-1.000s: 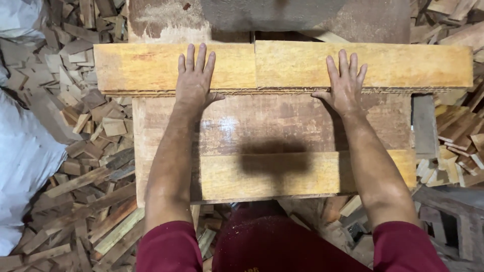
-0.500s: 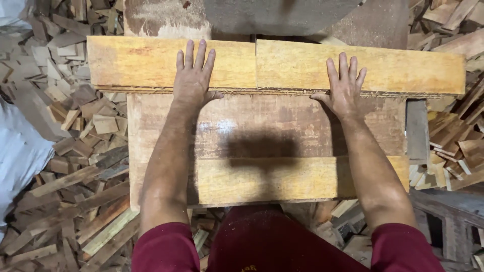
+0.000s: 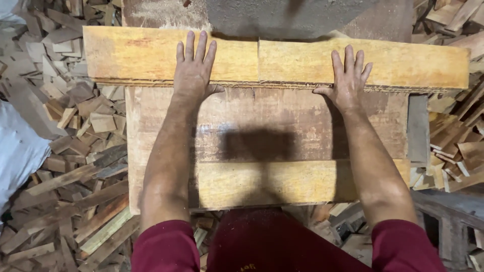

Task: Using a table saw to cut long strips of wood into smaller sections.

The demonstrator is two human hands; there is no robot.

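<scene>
Two yellow boards [image 3: 277, 63] are laid end to end across the far edge of a worn wooden bench [image 3: 267, 126], their seam near the middle. The left hand [image 3: 194, 70] is pressed flat on the left board, fingers spread and grasping nothing; the right hand [image 3: 348, 78] is likewise laid open on the right board. The boards appear to be held in alignment; steady, even pressure from both palms seems called for. Wood offcuts [image 3: 65, 151] are heaped around the bench.

Two yellowish wooden boards lie end to end across the far edge of the bench, the left board [image 3: 151, 54] and right board [image 3: 403, 63] meeting at a seam mid-bench, flat, their near edges rough and splintery
</scene>
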